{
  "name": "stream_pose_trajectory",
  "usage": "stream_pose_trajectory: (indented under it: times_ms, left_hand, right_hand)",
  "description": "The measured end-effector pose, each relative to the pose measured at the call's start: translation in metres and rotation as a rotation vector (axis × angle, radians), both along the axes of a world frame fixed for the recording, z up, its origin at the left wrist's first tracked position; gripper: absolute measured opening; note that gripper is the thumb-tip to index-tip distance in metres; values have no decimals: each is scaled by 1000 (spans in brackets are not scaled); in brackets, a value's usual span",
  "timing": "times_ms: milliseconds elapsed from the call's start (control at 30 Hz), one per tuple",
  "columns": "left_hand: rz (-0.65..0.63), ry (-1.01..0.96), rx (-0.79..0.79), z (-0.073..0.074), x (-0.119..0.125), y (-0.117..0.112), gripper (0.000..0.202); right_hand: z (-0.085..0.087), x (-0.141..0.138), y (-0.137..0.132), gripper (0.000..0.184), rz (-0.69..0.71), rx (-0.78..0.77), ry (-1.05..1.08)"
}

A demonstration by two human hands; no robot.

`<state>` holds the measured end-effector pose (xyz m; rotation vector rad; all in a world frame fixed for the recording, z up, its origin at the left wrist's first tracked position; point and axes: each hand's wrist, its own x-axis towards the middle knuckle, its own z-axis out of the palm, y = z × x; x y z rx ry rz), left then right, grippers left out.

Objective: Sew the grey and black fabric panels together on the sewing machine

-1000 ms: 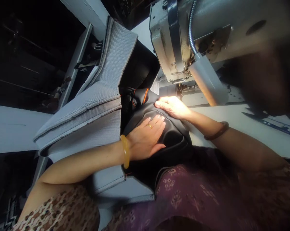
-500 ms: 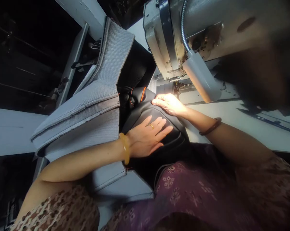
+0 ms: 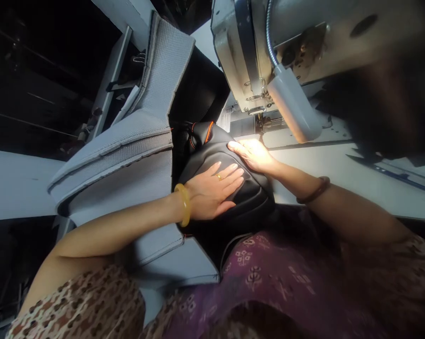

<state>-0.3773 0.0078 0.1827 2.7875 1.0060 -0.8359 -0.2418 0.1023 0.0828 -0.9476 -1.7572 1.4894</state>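
Note:
A black leather-like seat cover (image 3: 258, 200) with orange piping lies bunched in front of me. Its grey fabric-backed panels (image 3: 127, 179) spread out to the left. My left hand (image 3: 212, 190), wearing a yellow bangle and a ring, rests flat on the black surface with fingers stretched out. At the cover's right edge, my right hand (image 3: 252, 154) has its thumb on top, and its other fingers are mostly hidden by the hand and the material. Lamp light falls brightly on that hand. The sewing machine head (image 3: 240, 61) stands just beyond, its needle area apart from the cover.
A white lamp (image 3: 295, 106) on a flexible metal neck hangs beside the needle area. The pale machine table (image 3: 339, 176) extends right, with a dark, blade-like strip (image 3: 396, 172) on it. A metal frame bar (image 3: 109, 87) stands behind the grey panels.
My left hand has slid slightly left over the cover, its fingers closer together. My right hand has shifted slightly right along the edge. The view has tilted a little.

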Motion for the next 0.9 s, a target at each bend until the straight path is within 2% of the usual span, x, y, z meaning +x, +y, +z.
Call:
stream_pose_trajectory:
  times_ms: [300, 600, 733, 800, 833, 900]
  left_hand:
    - [-83, -68, -24, -1, -6, -1, 45]
    - [-55, -40, -46, -1, 1, -3, 47]
    - [-49, -160, -50, -1, -1, -4, 40]
    - [56, -331, 35, 5, -9, -3, 34]
    - [179, -436, 140, 9, -14, -3, 30]
    - [518, -596, 360, 18, -25, -1, 26]
  right_hand:
    - [6, 3, -3, 44, -9, -11, 78]
    - [3, 2, -1, 43, 3, 55, 80]
    - [-1, 1, 4, 44, 23, 71, 48]
    - [-3, 2, 6, 43, 10, 141, -15]
    - [-3, 4, 7, 42, -12, 192, -58]
    - [-3, 7, 6, 42, -60, 282, -132]
